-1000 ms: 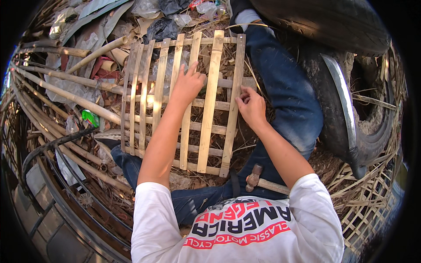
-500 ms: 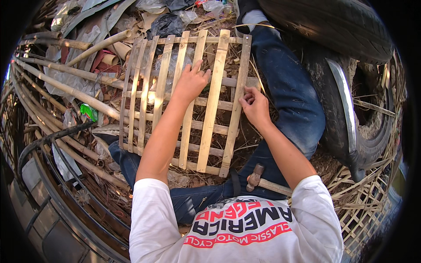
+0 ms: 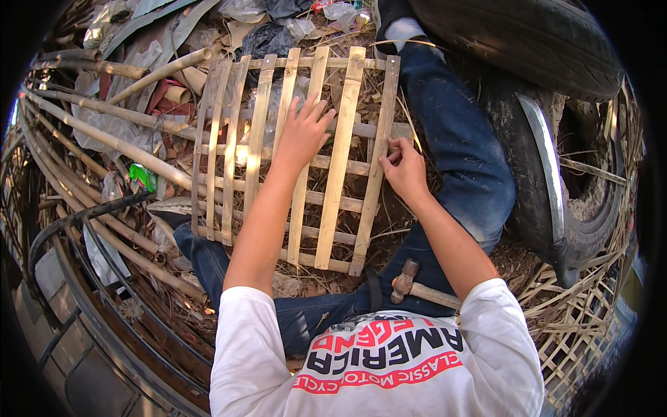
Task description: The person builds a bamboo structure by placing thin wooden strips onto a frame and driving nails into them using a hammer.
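A bamboo lattice rack (image 3: 338,167) of pale slats nailed across thinner rods lies between my legs. My left hand (image 3: 304,132) is open, fingers spread, over the slats right of its middle. It covers part of one slat; whether the palm presses down is hard to tell. At the rack's right-hand slat, my right hand (image 3: 405,165) is closed with thumb and fingers drawn together against the slat's edge. Whatever is between those fingertips is too small to make out. A hammer (image 3: 418,286) with a wooden handle rests on my thigh near my right forearm.
Old tires (image 3: 517,42) stand at the right, a curved metal strip (image 3: 542,153) beside them. Long bamboo poles (image 3: 111,132) lie to the left, above a black metal frame (image 3: 52,243). Plastic litter, including a black bag (image 3: 267,40), covers the far ground. Woven bamboo (image 3: 580,347) sits lower right.
My left hand's fingers have spread wider and its forearm has swung slightly right. The rack has shifted a little. My right hand stays at the same edge, and the hammer is almost still.
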Motion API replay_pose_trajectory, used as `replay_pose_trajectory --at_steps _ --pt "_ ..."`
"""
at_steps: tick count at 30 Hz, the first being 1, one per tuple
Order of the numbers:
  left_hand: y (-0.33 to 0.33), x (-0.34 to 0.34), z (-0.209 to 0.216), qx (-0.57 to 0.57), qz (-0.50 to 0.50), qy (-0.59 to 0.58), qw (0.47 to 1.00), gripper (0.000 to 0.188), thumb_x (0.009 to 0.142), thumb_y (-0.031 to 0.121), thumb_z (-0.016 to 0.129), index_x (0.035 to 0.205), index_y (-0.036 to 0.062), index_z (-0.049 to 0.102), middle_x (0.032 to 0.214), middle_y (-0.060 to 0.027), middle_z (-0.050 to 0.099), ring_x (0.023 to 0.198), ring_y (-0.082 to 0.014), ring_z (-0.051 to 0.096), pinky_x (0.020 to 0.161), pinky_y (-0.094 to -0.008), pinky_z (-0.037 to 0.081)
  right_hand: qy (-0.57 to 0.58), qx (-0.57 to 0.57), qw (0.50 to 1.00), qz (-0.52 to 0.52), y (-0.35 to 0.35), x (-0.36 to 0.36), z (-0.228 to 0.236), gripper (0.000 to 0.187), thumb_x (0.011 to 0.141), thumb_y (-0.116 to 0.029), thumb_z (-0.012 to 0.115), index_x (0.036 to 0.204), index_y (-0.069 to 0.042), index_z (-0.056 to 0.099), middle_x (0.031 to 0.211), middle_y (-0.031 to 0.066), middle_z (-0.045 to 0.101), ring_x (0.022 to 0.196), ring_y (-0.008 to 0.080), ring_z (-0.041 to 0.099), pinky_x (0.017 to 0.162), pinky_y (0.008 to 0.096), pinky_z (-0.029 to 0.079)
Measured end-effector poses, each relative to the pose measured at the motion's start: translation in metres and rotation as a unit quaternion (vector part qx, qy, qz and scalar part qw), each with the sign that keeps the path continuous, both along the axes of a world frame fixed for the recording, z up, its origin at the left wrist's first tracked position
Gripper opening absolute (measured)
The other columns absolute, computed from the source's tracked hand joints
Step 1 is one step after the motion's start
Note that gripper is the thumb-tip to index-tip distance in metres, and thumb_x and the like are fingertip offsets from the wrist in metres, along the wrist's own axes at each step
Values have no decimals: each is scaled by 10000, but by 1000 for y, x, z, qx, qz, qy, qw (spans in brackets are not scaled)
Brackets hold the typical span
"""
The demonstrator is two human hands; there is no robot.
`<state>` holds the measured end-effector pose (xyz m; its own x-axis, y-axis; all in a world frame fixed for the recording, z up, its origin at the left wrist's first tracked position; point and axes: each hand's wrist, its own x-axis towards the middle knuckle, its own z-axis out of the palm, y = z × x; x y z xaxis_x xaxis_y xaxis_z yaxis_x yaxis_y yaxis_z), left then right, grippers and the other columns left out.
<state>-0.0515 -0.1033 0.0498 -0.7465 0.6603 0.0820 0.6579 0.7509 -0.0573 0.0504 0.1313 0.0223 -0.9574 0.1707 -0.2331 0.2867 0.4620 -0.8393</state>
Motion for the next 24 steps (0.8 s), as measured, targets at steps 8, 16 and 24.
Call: replay_pose_trajectory --at_steps 8,16,24 --pt "2 -8 1 -33 6 -21 999 308 791 257 771 1057 128 684 1297 -55 588 1439 -266 335 1208 -520 192 -7 -24 1000 -9 -1 0 4 397 789 -91 741 1151 -15 596 774 129 696 703 292 692 674 391 538" --pt "1 -7 -2 -43 3 -28 999 339 778 252 781 1074 122 677 1254 -39 592 1437 -254 341 1211 -517 190 -10 -24 1000 -2 0 -1 6 395 797 -94 740 1156 -17 593 778 130 700 704 293 694 677 394 539" --pt "-2 -5 -3 -46 -2 -19 999 447 768 243 789 1177 125 652 1308 -43 572 1442 -258 334 1215 -516 184 -27 -15 999 -7 -1 -2 6 391 796 -129 737 1147 -43 589 763 113 692 728 300 690 685 406 531"
